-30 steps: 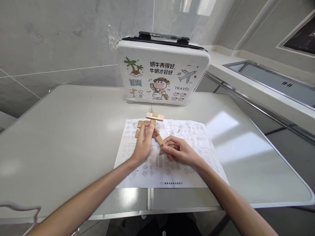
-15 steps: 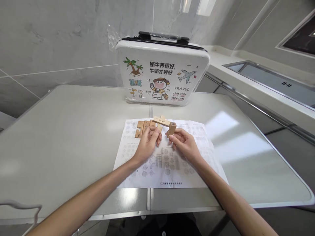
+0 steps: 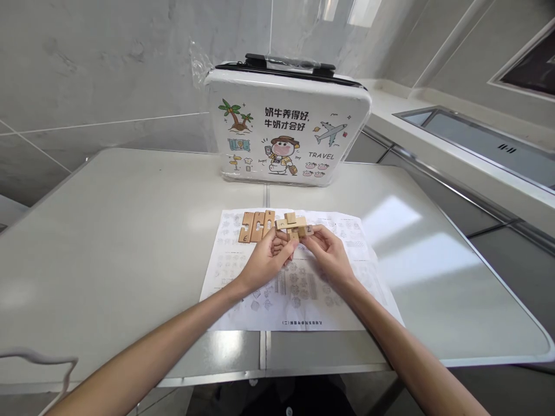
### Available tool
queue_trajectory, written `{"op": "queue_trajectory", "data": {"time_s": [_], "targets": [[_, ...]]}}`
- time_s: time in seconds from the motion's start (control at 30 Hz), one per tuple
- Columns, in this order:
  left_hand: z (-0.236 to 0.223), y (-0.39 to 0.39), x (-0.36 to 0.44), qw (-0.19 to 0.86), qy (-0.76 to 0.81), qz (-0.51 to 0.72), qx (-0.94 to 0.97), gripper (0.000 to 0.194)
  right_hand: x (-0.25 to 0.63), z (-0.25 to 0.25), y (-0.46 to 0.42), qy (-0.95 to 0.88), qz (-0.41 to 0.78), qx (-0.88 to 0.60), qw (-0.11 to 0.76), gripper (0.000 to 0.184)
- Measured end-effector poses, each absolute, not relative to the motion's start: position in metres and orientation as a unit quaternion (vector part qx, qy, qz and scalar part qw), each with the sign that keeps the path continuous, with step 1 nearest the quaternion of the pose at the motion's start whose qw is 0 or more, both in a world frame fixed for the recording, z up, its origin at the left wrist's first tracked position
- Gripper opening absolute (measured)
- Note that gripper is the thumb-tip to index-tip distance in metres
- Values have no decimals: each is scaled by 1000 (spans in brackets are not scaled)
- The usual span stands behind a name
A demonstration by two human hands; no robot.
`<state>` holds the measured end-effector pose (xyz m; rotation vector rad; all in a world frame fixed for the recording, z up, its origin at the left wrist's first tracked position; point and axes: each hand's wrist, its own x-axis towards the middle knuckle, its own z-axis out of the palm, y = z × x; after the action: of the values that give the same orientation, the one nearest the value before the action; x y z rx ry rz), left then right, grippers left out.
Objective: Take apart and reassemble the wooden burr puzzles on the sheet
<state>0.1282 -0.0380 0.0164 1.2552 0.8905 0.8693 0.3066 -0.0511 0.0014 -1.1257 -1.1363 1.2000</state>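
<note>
My left hand is closed around light wooden puzzle pieces that cross one another, held above a printed sheet. From the other side, my right hand grips a notched wooden piece with a dark mark, like a 2, on its end. That piece meets the crossed ones; whether it is seated in them I cannot tell. Fingers hide the lower parts. Several flat wooden pieces with cut-out notches and written numbers lie side by side on the sheet, just beyond my left hand.
A white suitcase with cartoon prints and clear plastic wrap stands upright at the back of the pale table. Behind it is a grey tiled wall. A counter runs along the right, and a pale cable crosses the left front corner.
The right hand's wooden piece has moved left and turned, now against the crossed pieces in my left hand. My left hand has shifted slightly right, uncovering more of the flat pieces.
</note>
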Motion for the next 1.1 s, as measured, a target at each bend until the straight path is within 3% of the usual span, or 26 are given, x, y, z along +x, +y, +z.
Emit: {"op": "queue_trajectory", "data": {"time_s": [0.33, 1.1], "targets": [[15, -37, 129, 609, 394, 390, 568, 37, 313, -4, -46, -435, 596, -405, 540, 31], [7, -39, 125, 483, 434, 333, 684, 34, 315, -10, -43, -399, 632, -398, 532, 42]]}}
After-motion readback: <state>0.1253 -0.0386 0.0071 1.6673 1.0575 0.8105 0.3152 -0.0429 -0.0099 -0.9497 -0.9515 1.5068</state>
